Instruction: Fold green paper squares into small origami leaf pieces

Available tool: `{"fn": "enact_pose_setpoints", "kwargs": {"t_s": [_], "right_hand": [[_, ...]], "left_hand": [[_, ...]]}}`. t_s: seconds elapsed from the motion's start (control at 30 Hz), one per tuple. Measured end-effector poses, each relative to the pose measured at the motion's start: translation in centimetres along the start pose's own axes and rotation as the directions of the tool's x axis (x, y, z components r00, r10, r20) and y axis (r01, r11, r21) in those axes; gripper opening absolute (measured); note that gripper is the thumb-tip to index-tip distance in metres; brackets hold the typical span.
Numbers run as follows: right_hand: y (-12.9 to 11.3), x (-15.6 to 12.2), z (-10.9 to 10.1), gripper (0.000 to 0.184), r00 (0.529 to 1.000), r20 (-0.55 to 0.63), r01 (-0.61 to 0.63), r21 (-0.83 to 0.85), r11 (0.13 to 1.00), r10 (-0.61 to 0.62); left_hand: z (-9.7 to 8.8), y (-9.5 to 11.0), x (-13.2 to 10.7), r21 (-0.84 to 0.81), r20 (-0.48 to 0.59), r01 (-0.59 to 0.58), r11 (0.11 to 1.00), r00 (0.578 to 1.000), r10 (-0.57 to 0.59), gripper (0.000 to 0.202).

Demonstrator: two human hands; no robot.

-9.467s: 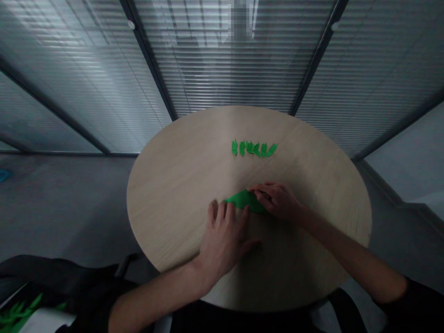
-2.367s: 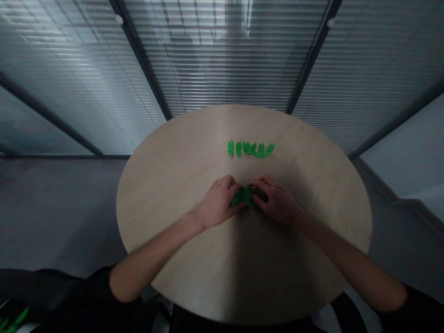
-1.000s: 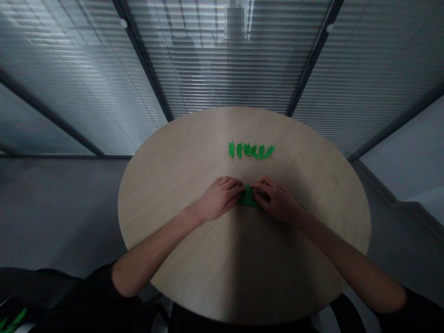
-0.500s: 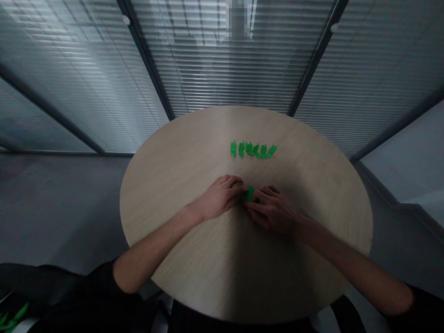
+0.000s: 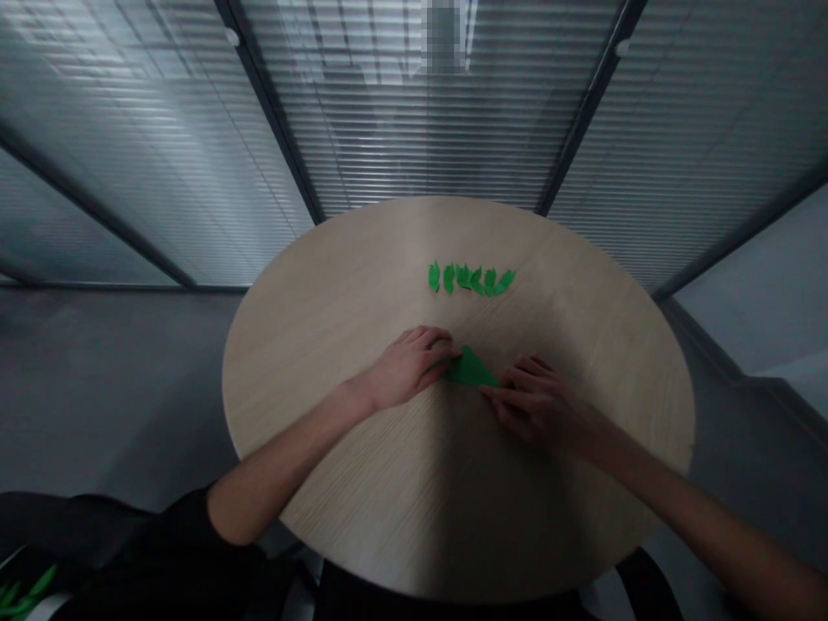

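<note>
Work surface: round table (image 5: 362,285), pale wood grain, with slatted blinds (image 5: 414,112) behind its far edge.

Item in hand: green paper triangle (image 5: 472,371), folded flat, lying on the tabletop approx. at centre, apex pointing far, long edge facing near.

Left hand (image 5: 410,369): reached in from the near-left, fingers bent, tips down on the triangle's left corner. Thumb lay against the paper's near-left edge. Pinch vs. plain press: cannot tell, since the knuckles hid the contact.

Right hand (image 5: 540,405): lay palm-down on the table, just right of the triangle, fingers straight and slightly spread, nothing grasped. Index tip sat at the triangle's near-right corner, touching or all but touching; the blur hid the exact contact.

Other items: row of small green folded pieces (image 5: 470,279) sat on the far side of the table, well apart from both hands, approx. six pcs side by side, running left to right. Green paper scraps (image 5: 16,593) showed at the near-left, off the table, beside a dark sleeve (image 5: 161,552)
</note>
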State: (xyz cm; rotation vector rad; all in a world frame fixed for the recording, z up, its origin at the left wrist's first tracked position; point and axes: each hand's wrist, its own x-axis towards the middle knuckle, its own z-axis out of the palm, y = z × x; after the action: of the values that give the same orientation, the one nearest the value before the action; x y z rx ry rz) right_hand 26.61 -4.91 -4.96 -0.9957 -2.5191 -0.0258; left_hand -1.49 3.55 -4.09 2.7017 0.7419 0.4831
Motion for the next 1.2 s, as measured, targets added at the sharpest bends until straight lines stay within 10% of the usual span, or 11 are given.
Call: {"fn": "enact_pose_setpoints", "kwargs": {"t_s": [0.37,0.8,1.2], "right_hand": [[0.3,-1.6,-1.0,0.022,0.991,-0.079,-0.093,0.147,0.985,0.106],[1.1,5.5,1.9,0.024,0.918,0.069,-0.394,0.032,0.918,0.392],[0.7,6.0,2.4,0.019,0.836,0.050,-0.509,0.444,0.737,0.547]], "left_hand": [[-0.1,0.1,0.1,-0.018,-0.014,-0.013,1.000,1.000,0.012,0.034],[-0.1,0.3,0.2,0.007,-0.022,0.011,1.000,1.000,-0.010,0.040],[0.6,1.0,0.3,0.002,-0.068,0.068,0.998,0.995,-0.067,0.041]]}}
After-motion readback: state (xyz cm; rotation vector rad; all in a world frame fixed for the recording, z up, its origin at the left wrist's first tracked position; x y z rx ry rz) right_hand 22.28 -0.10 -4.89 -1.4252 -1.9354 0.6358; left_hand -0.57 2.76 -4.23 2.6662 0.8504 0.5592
